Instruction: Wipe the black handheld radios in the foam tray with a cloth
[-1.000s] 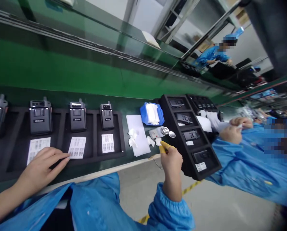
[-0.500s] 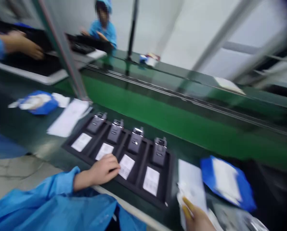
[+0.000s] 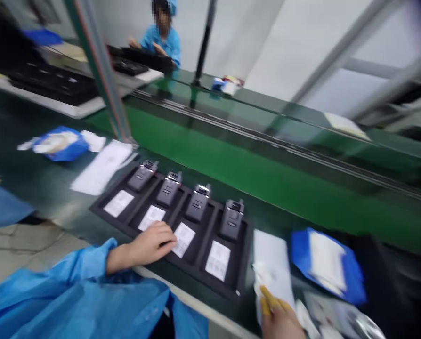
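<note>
A black tray (image 3: 205,282) lies before me with several compartments. Each compartment holds a dark grey handheld device with a stubby antenna, such as this one (image 3: 231,220), and a white printed label (image 3: 218,260). My left hand (image 3: 153,243) rests over the tray's near edge, between two labels; its fingers are curled and what may be under them is hidden. Right of the tray, my right hand (image 3: 279,313) wears yellow finger cots and pinches at a crumpled white cloth (image 3: 263,274) beside a white sheet (image 3: 276,256). Blur hides the exact grip.
A blue packet with white pieces (image 3: 327,261) and a clear plastic bag (image 3: 328,310) lie at right. At left are another blue packet (image 3: 65,146) and white sheets (image 3: 101,167). A metal post (image 3: 106,75) stands by the green belt (image 3: 196,155). A person (image 3: 163,40) works across it.
The view has shifted slightly. My right hand has moved a little left relative to the tray, while my left hand stays put. The other person's arm at far left has gone from view.
</note>
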A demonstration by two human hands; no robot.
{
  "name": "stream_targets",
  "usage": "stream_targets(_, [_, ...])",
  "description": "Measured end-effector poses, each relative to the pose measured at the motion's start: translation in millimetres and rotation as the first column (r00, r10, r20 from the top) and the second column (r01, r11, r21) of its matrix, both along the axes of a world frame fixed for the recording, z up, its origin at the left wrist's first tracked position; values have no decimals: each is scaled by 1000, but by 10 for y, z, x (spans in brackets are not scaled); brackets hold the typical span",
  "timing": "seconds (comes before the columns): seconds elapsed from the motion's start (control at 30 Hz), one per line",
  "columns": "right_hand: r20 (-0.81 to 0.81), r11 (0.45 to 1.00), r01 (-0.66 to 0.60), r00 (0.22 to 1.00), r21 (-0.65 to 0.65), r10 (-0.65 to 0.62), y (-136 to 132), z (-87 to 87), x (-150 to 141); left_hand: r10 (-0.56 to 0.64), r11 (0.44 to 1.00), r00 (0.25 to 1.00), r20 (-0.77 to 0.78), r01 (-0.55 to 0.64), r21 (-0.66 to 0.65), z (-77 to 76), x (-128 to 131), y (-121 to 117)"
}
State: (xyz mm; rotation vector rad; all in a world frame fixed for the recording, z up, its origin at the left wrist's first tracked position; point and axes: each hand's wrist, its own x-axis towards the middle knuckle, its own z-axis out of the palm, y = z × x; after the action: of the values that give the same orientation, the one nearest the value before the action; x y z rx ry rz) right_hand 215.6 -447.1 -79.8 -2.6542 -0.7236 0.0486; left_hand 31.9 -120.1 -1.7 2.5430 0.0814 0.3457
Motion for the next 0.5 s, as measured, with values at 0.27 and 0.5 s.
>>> stream_targets(0.27, [516, 927, 373, 785, 44, -341, -161, 753, 263, -60, 998, 990, 129, 60, 6, -21, 386, 114])
stream_targets(0.5, [513, 856, 466, 803, -224, -303, -471, 1055, 673, -238, 971, 944, 229, 237, 32, 30, 796, -173])
